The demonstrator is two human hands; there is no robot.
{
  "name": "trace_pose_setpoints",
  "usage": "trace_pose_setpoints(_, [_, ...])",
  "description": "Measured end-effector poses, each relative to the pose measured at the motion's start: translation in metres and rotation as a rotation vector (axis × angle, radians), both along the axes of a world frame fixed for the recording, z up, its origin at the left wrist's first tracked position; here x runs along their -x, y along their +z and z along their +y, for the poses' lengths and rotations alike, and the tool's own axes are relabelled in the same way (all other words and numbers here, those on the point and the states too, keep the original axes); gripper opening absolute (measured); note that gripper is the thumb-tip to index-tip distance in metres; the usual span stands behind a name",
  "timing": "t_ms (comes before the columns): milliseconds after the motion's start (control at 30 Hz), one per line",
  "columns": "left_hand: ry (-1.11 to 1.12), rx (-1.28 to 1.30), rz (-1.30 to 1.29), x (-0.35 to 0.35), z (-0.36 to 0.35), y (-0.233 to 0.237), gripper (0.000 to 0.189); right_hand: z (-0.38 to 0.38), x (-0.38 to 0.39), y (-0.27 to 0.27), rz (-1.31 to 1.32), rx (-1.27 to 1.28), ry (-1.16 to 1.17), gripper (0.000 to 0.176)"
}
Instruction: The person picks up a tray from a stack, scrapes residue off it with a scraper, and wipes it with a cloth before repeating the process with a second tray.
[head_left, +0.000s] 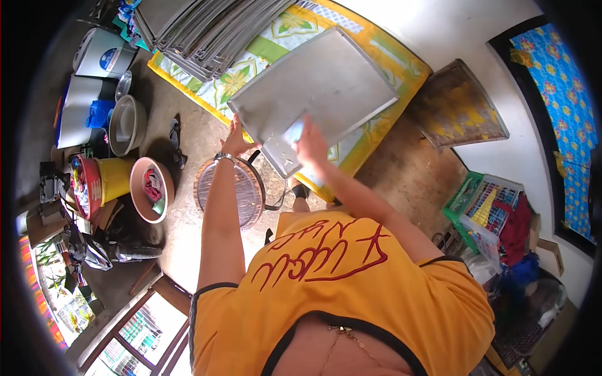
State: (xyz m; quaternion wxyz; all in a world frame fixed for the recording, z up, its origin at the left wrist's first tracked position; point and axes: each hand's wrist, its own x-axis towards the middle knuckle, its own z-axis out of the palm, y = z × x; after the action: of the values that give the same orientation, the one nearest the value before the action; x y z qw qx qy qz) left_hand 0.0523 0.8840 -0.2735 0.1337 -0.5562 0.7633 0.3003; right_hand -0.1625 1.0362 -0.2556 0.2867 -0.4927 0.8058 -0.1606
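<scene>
Rimmed metal tray, twelve o'clock on table, may skid if right hand, blurred, apparently gripping pale wad, out-pushes left hand, fingers spread, eleven o'clock.

Looking down, we see our left hand, thumb and fingers spread against the nearest corner area of a shallow metal tray, while our motion-blurred right hand holds a pale pad, possibly cloth, against its surface. Under both hands' tray is a table with a yellow-edged, patterned cover. Beyond our left hand lies a stack of metal trays; below its wrist stands a round stool.
</scene>
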Motion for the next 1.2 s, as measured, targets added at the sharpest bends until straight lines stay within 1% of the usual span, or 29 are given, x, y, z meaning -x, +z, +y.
trace_pose_setpoints(67, [0.0,0.002,-0.03,0.003,-0.001,0.005,0.149,0.004,0.011,-0.005,0.055,0.109,0.002,0.084])
trace_pose_setpoints(133, [0.005,0.001,-0.018,0.003,-0.001,0.006,0.149,-0.001,0.083,-0.035,0.232,0.388,-0.217,0.082])
trace_pose_setpoints(200, [0.002,-0.02,-0.057,0.004,-0.002,0.005,0.149,-0.003,0.166,-0.008,0.237,0.292,-0.436,0.08])
trace_pose_setpoints(233, [0.008,-0.03,-0.065,0.004,-0.002,0.005,0.15,-0.003,0.187,-0.001,0.23,0.226,-0.555,0.08])
trace_pose_setpoints(267, [0.008,-0.023,-0.053,0.003,-0.002,0.005,0.15,-0.004,0.177,-0.002,0.188,0.243,-0.492,0.081])
trace_pose_setpoints(333, [0.005,-0.01,-0.028,0.002,-0.001,0.003,0.149,-0.004,0.123,-0.017,0.108,0.274,-0.37,0.083])
trace_pose_setpoints(367, [0.007,-0.014,-0.026,0.003,-0.001,0.004,0.149,-0.005,0.071,-0.078,0.432,0.525,-0.215,0.087])
trace_pose_setpoints(400, [0.011,-0.022,-0.027,0.003,0.001,0.005,0.149,-0.003,0.018,-0.026,0.169,0.189,-0.126,0.092])
trace_pose_setpoints(433, [0.011,-0.023,-0.029,0.003,0.0,0.008,0.15,0.001,-0.01,-0.014,0.068,0.114,0.044,0.092])
trace_pose_setpoints(467, [0.006,-0.015,-0.022,0.003,-0.002,0.009,0.149,-0.002,-0.022,-0.008,-0.031,0.045,0.213,0.091])
trace_pose_setpoints(533, [0.005,-0.003,-0.014,0.002,0.001,0.008,0.149,-0.01,0.014,0.007,-0.098,0.169,-0.001,0.092])
trace_pose_setpoints(567, [-0.04,0.053,-0.06,0.008,0.005,0.02,0.141,-0.013,0.048,-0.015,-0.005,0.287,-0.079,0.092])
trace_pose_setpoints(600, [-0.083,0.101,-0.143,0.016,0.01,0.031,0.137,-0.022,0.09,-0.013,-0.006,0.357,-0.191,0.093])
trace_pose_setpoints(633, [-0.127,0.146,-0.231,0.025,0.014,0.042,0.132,-0.027,0.133,0.052,-0.238,0.193,-0.18,0.094])
trace_pose_setpoints(667, [-0.173,0.19,-0.32,0.033,0.019,0.047,0.128,-0.031,0.174,-0.024,0.224,0.377,-0.346,0.099])
trace_pose_setpoints(700, [-0.222,0.309,-0.385,0.041,0.026,0.044,0.122,-0.028,0.199,-0.005,0.353,0.308,-0.397,0.107])
trace_pose_setpoints(733, [-0.291,0.339,-0.46,0.056,0.036,0.061,0.097,-0.026,0.214,0.007,0.38,0.169,-0.431,0.107])
trace_pose_setpoints(767, [-0.333,0.442,-0.491,0.06,0.039,0.041,0.083,-0.026,0.221,0.012,0.408,0.031,-0.466,0.107])
trace_pose_setpoints(800, [-0.379,0.548,-0.521,0.064,0.041,0.021,0.069,-0.027,0.221,0.01,0.417,0.028,-0.476,0.107])
trace_pose_setpoints(900, [-0.438,0.548,-0.594,0.081,0.058,0.047,0.057,-0.03,0.22,0.0,0.465,0.023,-0.509,0.109])
trace_pose_setpoints(1000, [-0.431,0.505,-0.553,0.084,0.06,0.058,0.059,-0.03,0.221,-0.001,0.447,0.015,-0.51,0.109])
trace_pose_setpoints(1200, [-0.406,0.549,-0.489,0.083,0.054,0.065,0.058,-0.031,0.212,0.015,0.351,-0.002,-0.523,0.107])
